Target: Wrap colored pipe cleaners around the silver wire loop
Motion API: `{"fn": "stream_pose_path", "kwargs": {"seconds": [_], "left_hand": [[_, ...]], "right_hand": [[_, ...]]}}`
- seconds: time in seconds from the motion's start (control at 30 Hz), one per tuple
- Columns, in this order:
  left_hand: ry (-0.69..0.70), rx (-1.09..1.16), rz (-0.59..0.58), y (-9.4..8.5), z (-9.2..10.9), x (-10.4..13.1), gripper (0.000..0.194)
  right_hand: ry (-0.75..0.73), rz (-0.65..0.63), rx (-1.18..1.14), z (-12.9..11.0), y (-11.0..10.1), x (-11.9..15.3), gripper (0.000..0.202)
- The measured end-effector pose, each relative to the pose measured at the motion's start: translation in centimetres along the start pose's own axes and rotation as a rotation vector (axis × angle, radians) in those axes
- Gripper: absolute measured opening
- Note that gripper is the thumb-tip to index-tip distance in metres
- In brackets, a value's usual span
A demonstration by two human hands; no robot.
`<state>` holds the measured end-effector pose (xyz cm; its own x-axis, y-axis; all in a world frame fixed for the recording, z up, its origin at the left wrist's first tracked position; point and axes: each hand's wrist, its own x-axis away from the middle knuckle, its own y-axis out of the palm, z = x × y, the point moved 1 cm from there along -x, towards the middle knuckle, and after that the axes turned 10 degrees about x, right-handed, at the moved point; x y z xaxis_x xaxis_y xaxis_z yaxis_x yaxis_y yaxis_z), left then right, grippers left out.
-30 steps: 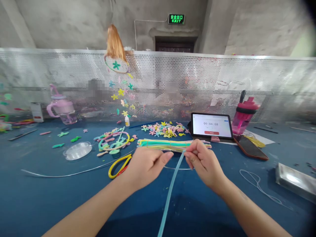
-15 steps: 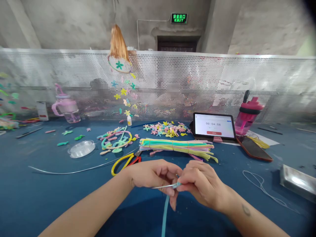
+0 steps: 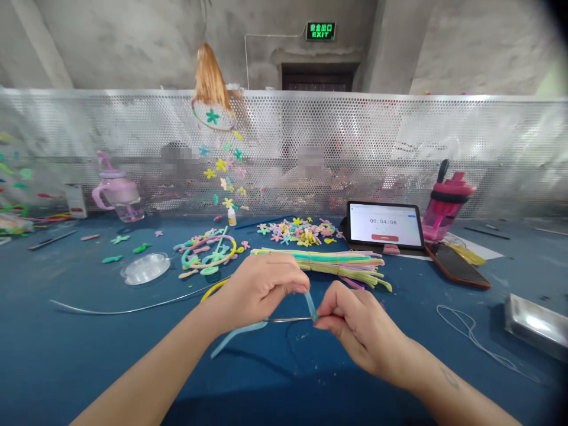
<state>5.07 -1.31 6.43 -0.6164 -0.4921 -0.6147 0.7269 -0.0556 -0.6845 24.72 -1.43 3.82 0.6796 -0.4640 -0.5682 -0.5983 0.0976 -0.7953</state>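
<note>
My left hand (image 3: 270,290) is closed on a light blue fuzzy strip (image 3: 310,303), pinching it near the fingertips. The strip runs down to my right hand (image 3: 355,325), whose thumb and forefinger pinch it at the tip of a thin metal rod (image 3: 288,320). The rod lies level between the hands, its left part under my left hand. Another light blue length (image 3: 235,336) trails to the lower left from the rod. Behind my hands lies a bundle of pastel pipe cleaners (image 3: 341,260). Yellow-handled scissors (image 3: 215,290) are partly hidden by my left hand.
Small pastel flower shapes (image 3: 302,231) lie in a pile behind the bundle. A decorated hoop (image 3: 235,248) and clear dish (image 3: 148,268) are left. A tablet (image 3: 385,225), pink bottle (image 3: 448,204), phone (image 3: 459,265), coiled thread (image 3: 470,334) and clear box (image 3: 536,322) stand or lie right.
My left hand has moved up and left, pulling the blue strip upward. The strip's other length, which hung toward me, now points lower left. My right hand stays near the same place.
</note>
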Motion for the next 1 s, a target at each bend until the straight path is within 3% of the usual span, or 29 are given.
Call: {"fn": "stream_pose_path", "kwargs": {"seconds": [0.13,0.23,0.5,0.7,0.83,1.0], "left_hand": [[0.253,-0.457,0.06,0.3,1.7,0.4,0.017],[0.343,-0.699,0.051,0.6,2.9,0.5,0.013],[0.414,-0.746,-0.063,1.2,4.6,0.5,0.025],[0.409,-0.798,-0.197,2.8,6.6,1.0,0.031],[0.37,-0.863,-0.324,3.0,7.3,1.2,0.022],[0.073,-0.858,-0.292,2.1,7.2,1.3,0.015]], "right_hand": [[0.182,-0.189,-0.209,0.2,-0.1,0.1,0.009],[0.246,-0.29,-0.397,0.2,0.0,0.2,0.014],[0.238,-0.391,-0.621,0.1,0.3,0.0,0.019],[0.195,-0.552,-0.697,0.3,0.7,0.1,0.024],[0.202,-0.567,-0.688,0.6,1.0,0.0,0.02],[0.161,-0.431,-0.413,0.4,0.8,-0.3,0.016]]}}
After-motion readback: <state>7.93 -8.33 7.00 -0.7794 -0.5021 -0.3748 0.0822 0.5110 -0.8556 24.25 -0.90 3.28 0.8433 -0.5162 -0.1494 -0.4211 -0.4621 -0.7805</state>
